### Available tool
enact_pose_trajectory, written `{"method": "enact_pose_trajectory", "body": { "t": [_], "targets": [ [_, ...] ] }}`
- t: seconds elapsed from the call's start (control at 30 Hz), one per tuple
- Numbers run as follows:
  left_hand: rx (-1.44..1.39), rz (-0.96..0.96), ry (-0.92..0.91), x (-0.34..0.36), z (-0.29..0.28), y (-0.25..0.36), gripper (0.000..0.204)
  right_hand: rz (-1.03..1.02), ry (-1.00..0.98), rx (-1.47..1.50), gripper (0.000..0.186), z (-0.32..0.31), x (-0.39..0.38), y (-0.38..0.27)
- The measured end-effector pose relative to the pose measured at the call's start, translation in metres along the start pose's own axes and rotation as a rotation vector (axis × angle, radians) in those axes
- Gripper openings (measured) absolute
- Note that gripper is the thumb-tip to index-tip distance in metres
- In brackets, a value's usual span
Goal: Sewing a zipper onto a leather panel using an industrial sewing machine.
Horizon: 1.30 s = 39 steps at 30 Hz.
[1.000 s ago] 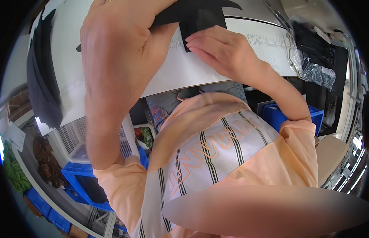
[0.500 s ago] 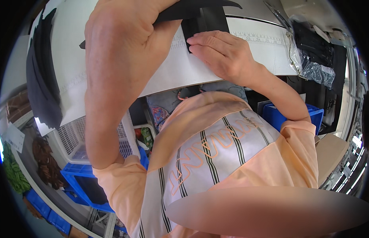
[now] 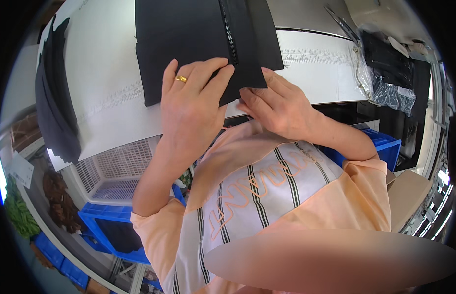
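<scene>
A black fabric piece (image 3: 179, 34) lies across the white table, with a black zipper (image 3: 228, 34) running down it toward me. My left hand (image 3: 191, 105), a gold ring on one finger, rests on the fabric's near part; its fingers are spread, the tips beside the zipper's lower end. At the near right corner, my right hand (image 3: 284, 108) is closed on the fabric's edge in a pinch, with the corner lifted a little. Part of the thumb and fingers there is hidden by the cloth. Another black layer shows under the right side of the piece.
The white table (image 3: 108, 117) carries printed ruler markings. Black cloth strips (image 3: 56, 93) hang over its left end. Plastic-wrapped black items (image 3: 389, 63) lie at the right. Below stand a white plastic basket (image 3: 113, 169), a blue crate (image 3: 110, 213) and a blue bin (image 3: 384, 142).
My left hand has come down from close to the camera onto the fabric. The black piece now lies spread with its zipper showing. My right hand has moved slightly nearer to me.
</scene>
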<state>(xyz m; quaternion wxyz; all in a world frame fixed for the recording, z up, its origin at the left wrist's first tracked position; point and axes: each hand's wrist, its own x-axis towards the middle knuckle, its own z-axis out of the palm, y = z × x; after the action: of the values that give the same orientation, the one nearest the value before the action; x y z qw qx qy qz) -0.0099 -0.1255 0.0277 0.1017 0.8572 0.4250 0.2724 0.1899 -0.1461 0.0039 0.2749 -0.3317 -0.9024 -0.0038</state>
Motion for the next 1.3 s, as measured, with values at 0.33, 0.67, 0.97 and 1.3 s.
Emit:
{"method": "enact_pose_trajectory", "body": {
  "t": [0.33, 0.67, 0.97, 1.3],
  "targets": [
    [-0.01, -0.047, 0.024, -0.007, 0.012, -0.001, 0.044, 0.023, 0.074, 0.08, 0.026, 0.004, -0.01, 0.004],
    [0.005, -0.019, 0.0, -0.003, 0.009, 0.001, 0.044, 0.039, 0.098, 0.099, 0.026, 0.004, -0.011, 0.004],
    [-0.012, -0.029, 0.01, -0.003, 0.009, 0.001, 0.041, 0.054, 0.106, 0.089, 0.028, 0.005, -0.01, 0.002],
    [0.014, 0.035, -0.044, -0.007, 0.006, -0.005, 0.049, -0.045, 0.062, 0.237, 0.032, -0.022, -0.014, 0.008]
  ]
}}
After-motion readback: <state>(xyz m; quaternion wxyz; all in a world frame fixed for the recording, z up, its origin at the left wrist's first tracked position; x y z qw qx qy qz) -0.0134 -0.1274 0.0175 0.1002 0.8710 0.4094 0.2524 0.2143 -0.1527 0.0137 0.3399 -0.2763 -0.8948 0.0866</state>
